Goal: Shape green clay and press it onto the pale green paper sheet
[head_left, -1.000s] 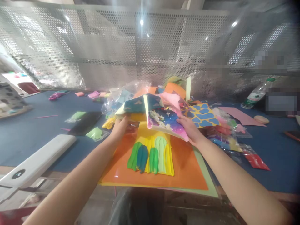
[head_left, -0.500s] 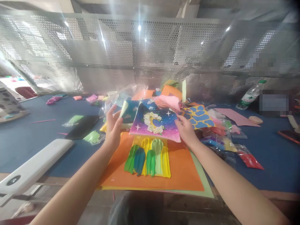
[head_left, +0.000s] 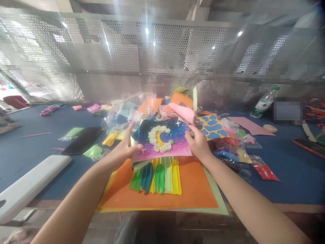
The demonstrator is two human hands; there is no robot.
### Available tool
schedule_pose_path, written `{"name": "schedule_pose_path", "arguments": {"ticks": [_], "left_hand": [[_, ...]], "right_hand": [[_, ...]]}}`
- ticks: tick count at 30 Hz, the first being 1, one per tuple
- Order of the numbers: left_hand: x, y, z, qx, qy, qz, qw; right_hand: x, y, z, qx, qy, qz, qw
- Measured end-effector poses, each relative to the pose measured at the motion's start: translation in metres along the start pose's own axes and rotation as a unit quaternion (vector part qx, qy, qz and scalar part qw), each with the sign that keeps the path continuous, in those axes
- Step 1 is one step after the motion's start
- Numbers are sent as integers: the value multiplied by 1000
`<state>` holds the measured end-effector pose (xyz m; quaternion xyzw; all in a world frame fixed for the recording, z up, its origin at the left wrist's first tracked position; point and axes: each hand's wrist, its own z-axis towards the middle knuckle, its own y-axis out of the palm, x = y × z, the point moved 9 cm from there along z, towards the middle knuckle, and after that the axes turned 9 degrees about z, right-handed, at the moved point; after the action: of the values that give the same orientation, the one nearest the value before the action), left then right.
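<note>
My left hand (head_left: 127,145) grips the left edge of a clay picture (head_left: 171,135), its thumb lying on the front and its fingers behind. On the picture are a yellow crescent moon, white flowers and white stars over a blue-to-pink ground. My right hand (head_left: 199,141) pinches the right edge. At least one more sheet shows behind the picture at its left and lower edges; its face is hidden. Below, on an orange sheet (head_left: 195,189), lies a piece with green, blue and yellow clay strokes (head_left: 159,178), its top covered by the held picture.
A heap of bags and coloured sheets stands behind my hands, with a yellow-and-blue patterned sheet (head_left: 212,127) at the right. Clay packets (head_left: 265,168), a bottle (head_left: 262,105) and a pink sheet (head_left: 247,125) lie farther right. A white, long device (head_left: 38,184) sits at the left edge.
The cloud-patterned sheet in my left hand has gone behind the moon picture, which has come lower and to the left. My left thumb now presses on the picture's front.
</note>
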<state>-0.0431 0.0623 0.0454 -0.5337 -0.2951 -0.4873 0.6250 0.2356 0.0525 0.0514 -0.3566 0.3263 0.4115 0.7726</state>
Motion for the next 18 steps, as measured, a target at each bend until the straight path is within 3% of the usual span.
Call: {"name": "schedule_pose_path", "arguments": {"ticks": [6, 13, 18], "left_hand": [[-13, 2, 4, 8, -88, -20, 996], [-19, -19, 12, 91, -89, 1, 992], [-15, -31, 23, 144, -74, 8, 987]], "right_hand": [[-2, 8, -4, -32, -8, 54, 998], [2, 16, -4, -69, 0, 99, 993], [8, 12, 0, -50, 43, 178, 982]]}}
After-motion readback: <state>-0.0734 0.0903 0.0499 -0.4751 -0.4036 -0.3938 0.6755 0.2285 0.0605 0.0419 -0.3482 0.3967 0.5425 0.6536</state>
